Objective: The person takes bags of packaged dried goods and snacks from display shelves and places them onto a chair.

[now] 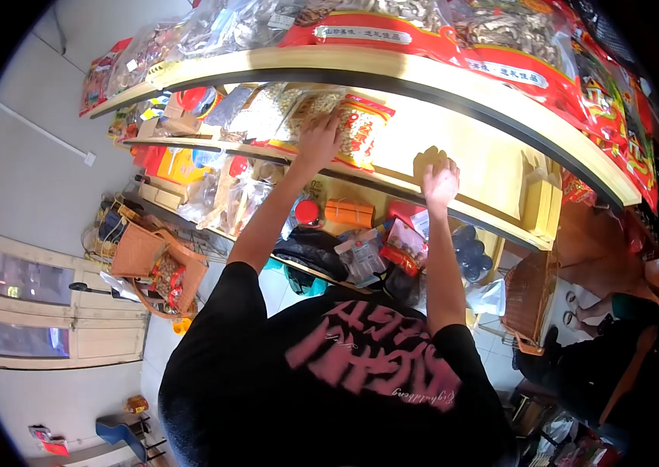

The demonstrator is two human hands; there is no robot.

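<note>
My left hand (319,142) is on the middle shelf, its fingers closed at the left edge of a red-and-yellow printed plastic bag (363,131) with pale small pieces inside. Part of that bag is hidden by the fingers. Left of the hand, more clear bags of pale pieces (268,107) stand in a row. My right hand (441,180) is over the shelf's front edge, right of the printed bag and apart from it. Its fingers are loosely bent and slightly apart, with nothing in them, and a shadow falls on the wood behind.
Large red-trimmed bags of dried goods (391,35) fill the upper shelf (423,66) overhead. Below are an orange package (349,212), a red-lidded jar (307,212) and a black bag (310,253). Wicker baskets (530,300) stand at both sides. Another person's feet (572,310) show at right.
</note>
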